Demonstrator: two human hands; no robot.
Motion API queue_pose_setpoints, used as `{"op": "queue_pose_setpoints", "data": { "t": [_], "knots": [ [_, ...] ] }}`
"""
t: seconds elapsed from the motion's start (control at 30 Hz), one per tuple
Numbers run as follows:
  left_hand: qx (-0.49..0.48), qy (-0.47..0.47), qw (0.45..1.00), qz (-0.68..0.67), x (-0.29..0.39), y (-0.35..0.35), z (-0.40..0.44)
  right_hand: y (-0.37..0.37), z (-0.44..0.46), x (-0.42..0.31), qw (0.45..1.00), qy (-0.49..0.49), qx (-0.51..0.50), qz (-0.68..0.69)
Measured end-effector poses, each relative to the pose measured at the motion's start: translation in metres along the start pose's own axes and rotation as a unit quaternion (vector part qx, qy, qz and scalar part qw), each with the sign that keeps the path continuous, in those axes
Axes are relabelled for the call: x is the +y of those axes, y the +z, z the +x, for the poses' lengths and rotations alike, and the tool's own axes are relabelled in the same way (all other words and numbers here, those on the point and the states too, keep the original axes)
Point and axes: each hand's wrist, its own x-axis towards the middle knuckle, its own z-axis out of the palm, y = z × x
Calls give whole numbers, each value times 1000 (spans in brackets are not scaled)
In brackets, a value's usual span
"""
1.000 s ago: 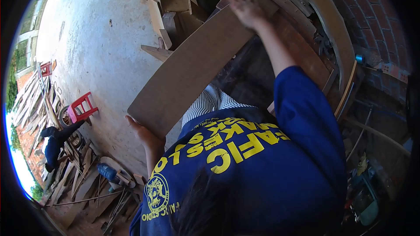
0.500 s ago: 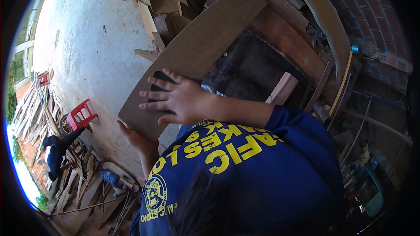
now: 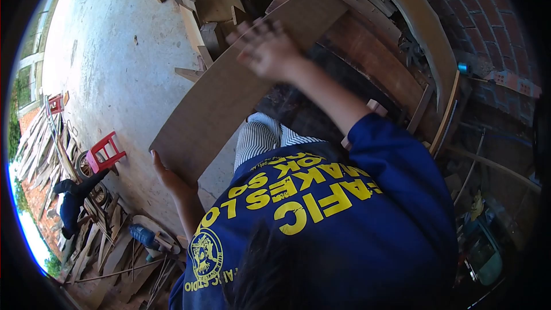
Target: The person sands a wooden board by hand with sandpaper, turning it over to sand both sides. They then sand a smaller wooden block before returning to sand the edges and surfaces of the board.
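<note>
A long, flat, brown wooden board (image 3: 201, 112) with a slightly curved edge slants from near my body up to the far right. My left hand (image 3: 175, 185) holds its near end at the lower left corner, with part of the hand hidden beneath or behind the board. Over the far half of the board, my right hand (image 3: 265, 51) lies with outstretched fingers, blurred by motion. Whether anything is under this palm now is hidden. Beneath the board's far part is a dark work surface (image 3: 298, 100).
Wooden pieces (image 3: 215, 0) stand beyond the board. A brick wall (image 3: 470, 6) and a curved plank (image 3: 422, 28) are at right. On the left are a red stool (image 3: 106, 152), a person in dark clothing (image 3: 72, 206), a wood pile (image 3: 43, 143) and a blue bottle (image 3: 143, 235).
My right hand has slid up and away along the board, from its near end to the far half. A dark flat patch seen under its fingers earlier no longer shows. My left hand stays at the corner.
</note>
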Motion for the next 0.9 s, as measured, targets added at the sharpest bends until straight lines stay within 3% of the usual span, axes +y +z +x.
{"op": "queue_pose_setpoints", "data": {
  "t": [0.07, 0.17, 0.23, 0.27, 0.37, 0.43, 0.53, 0.63, 0.73, 0.83, 0.9],
  "knots": [
    [-31, 4, 1000, -3, 7, 0, 5, -18, -24, -75, 987, -133, -27, 89],
    [-44, -11, 999, -17, 15, 1, 5, -26, -45, -109, 970, -200, -37, 135],
    [-18, -3, 1000, -8, 13, 5, 3, -31, -42, -80, 975, -165, -82, 123],
    [12, 5, 1000, 0, 11, 5, 3, -13, -36, -46, 989, -108, -20, 98],
    [6, -12, 1000, 20, -2, -7, 10, 5, -19, 86, 994, 108, 24, -12],
    [4, -16, 1000, 19, -5, -8, 4, 11, -15, 153, 979, 202, 8, 17],
    [-1, -19, 1000, 6, -4, -8, 1, 0, -5, 111, 979, 201, -22, -28],
    [-5, -16, 1000, -15, 0, -8, 1, -10, -18, -3, 1000, -13, 3, 27],
    [-23, -19, 999, -31, 5, -6, -4, -28, -49, -102, 970, -198, -61, 131],
    [-21, -21, 999, -32, 2, -5, -5, -38, -57, -106, 952, -234, -122, 155],
    [-2, -18, 1000, -23, -2, -5, -6, -25, -43, -61, 983, -151, -45, 94]
  ]
}}
